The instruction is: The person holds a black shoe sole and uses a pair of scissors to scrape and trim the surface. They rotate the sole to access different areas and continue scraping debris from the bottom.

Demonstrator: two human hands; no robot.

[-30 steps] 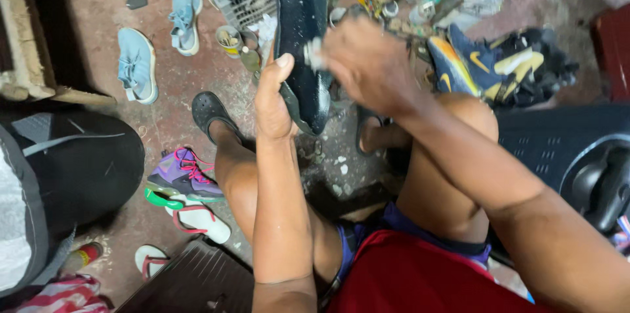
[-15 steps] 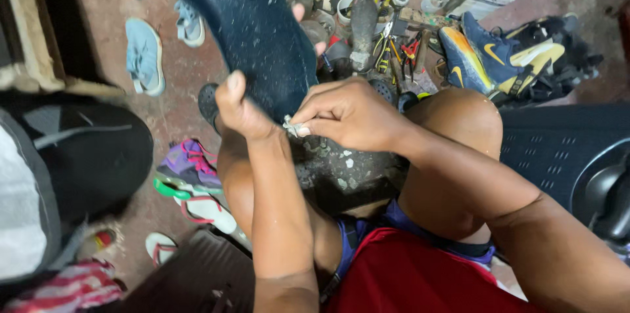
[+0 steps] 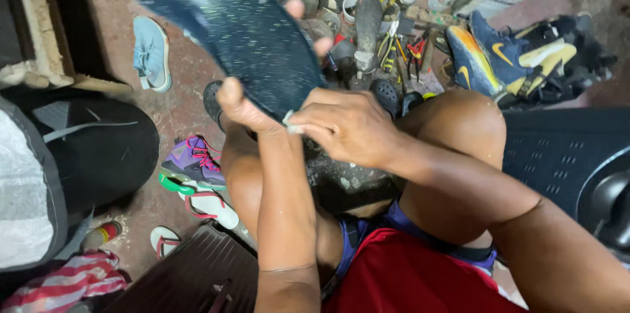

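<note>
Single head-worn view, looking steeply down over the person's own forearms and bent knees, very near the left hand [image 3: 239, 106] and right hand [image 3: 348, 126], dark sole [image 3: 243, 31] filling the upper middle, cluttered floor [image 3: 177, 100] farther off beyond, no second view

Seen from above: seated person, bare knees up, red shorts. Left hand [image 3: 246, 106] grips the lower edge of a large dark blue speckled shoe sole [image 3: 230, 24], held up & tilted; fingers [image 3: 298, 8] curl round its far side. Right hand [image 3: 348, 126] pinches a small whitish scrap [image 3: 291, 123] against the sole's edge, just beside the left thumb. On the floor [image 3: 180, 106]: light blue shoe [image 3: 151, 54] at left, purple sneaker [image 3: 193, 159] near left knee, blue-and-yellow shoes [image 3: 499, 54] top right, tools & jars [image 3: 387, 31] at top centre.
</note>
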